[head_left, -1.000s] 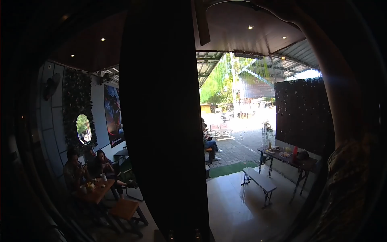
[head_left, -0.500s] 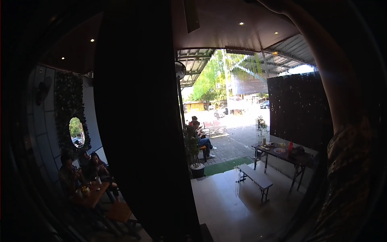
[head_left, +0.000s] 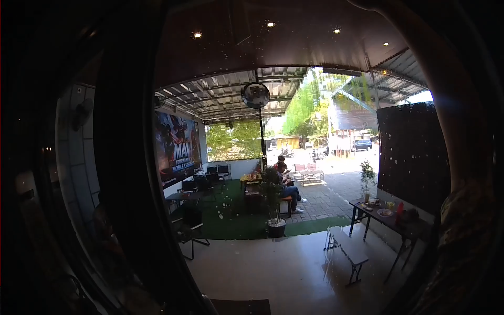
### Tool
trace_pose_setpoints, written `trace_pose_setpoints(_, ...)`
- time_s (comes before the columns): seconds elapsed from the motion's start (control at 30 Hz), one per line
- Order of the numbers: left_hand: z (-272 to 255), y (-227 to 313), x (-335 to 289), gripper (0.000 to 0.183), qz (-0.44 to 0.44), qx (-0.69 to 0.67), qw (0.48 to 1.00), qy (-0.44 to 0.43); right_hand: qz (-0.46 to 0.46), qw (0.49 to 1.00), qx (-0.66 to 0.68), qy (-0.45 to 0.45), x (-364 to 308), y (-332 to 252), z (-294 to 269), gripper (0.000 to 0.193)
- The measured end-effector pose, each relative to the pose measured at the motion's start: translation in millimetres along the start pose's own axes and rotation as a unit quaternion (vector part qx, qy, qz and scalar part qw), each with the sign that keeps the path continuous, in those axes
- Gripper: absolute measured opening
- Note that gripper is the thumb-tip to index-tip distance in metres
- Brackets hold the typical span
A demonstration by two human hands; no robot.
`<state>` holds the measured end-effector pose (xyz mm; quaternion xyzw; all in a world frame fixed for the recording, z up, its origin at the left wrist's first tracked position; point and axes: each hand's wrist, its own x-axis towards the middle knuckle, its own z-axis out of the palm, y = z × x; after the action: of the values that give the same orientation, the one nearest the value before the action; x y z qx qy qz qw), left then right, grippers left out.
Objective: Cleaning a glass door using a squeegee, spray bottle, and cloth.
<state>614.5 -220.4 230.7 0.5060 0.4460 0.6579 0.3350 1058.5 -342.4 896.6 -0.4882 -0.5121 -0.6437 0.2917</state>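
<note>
Glass pane (head_left: 226,209), wet, stands directly ahead of the wearer, its left edge beside a dark frame upright (head_left: 126,157). Drops and vertical streaks are noted across it, most plainly toward the right edge.

Right hand (head_left: 368,4): only a dim lower part shows at the upper rim of view; fingers are out of sight. Whether it is open or closed, and whether it holds anything or touches the pane, cannot be determined. Left hand: not in view; condition cannot be stated.

Right forearm (head_left: 438,58) rises steeply from a patterned sleeve (head_left: 457,212) near the right edge. In this inspector's judgement, an overhead reach at wet glass calls for firm footing, light even pressure and a relaxed shoulder; the upper corners merit particular care, as runs from there would mark the surface below.

Beyond the pane, at right, a dark tabletop (head_left: 399,224) carries a plate (head_left: 385,212) and, nearer its right end, a red bottle (head_left: 400,208). A low bench (head_left: 349,247) stands just beside its near edge. Farther out, a potted plant (head_left: 273,197) stands near a seated person (head_left: 290,191).
</note>
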Motion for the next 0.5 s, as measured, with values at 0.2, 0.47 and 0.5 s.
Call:
trace_pose_setpoints(0.2, -10, 2, 4, 0.029, 0.025, -0.018, 0.997, 0.073, 0.02, 0.997, -0.067, -0.017, 7, -13, -30, 0.061)
trace_pose_setpoints(0.47, 10, 22, -3, 0.028, 0.068, -0.087, 0.984, 0.138, 0.023, 0.997, -0.076, -0.001, -28, 42, -28, 0.062)
trace_pose_setpoints(0.5, 6, 16, 4, 0.029, 0.077, -0.096, 0.987, 0.101, 0.026, 0.997, -0.075, -0.004, -32, 53, -20, 0.062)
